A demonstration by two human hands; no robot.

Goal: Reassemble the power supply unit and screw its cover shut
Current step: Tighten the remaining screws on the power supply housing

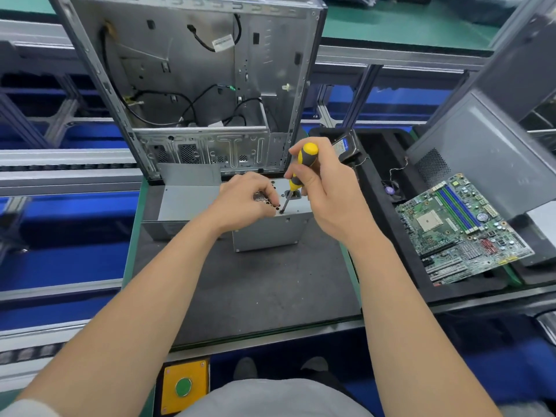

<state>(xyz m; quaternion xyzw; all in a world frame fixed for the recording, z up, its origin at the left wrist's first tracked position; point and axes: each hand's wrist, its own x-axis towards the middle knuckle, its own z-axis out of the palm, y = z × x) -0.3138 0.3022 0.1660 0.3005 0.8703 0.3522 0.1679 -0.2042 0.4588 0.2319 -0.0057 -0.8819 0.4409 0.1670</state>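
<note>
The grey metal power supply unit (pixel 270 233) stands on the dark mat at mid-table, its perforated face turned up. My right hand (pixel 328 194) is shut on a yellow and black screwdriver (pixel 304 164), held nearly upright, with its tip on a small dark screw (pixel 282 211) in the unit's top face near the front edge. My left hand (pixel 245 203) rests on the unit's top beside the tip, fingers pinched around the screw spot. My left hand hides part of the vent grille.
An open, gutted PC case (pixel 192 85) with loose black cables stands right behind the unit. A grey metal panel (pixel 186 194) lies at the left. To the right, a black foam tray (pixel 391 236) carries a green motherboard (pixel 460 227), a hard drive (pixel 346 147) and a small fan.
</note>
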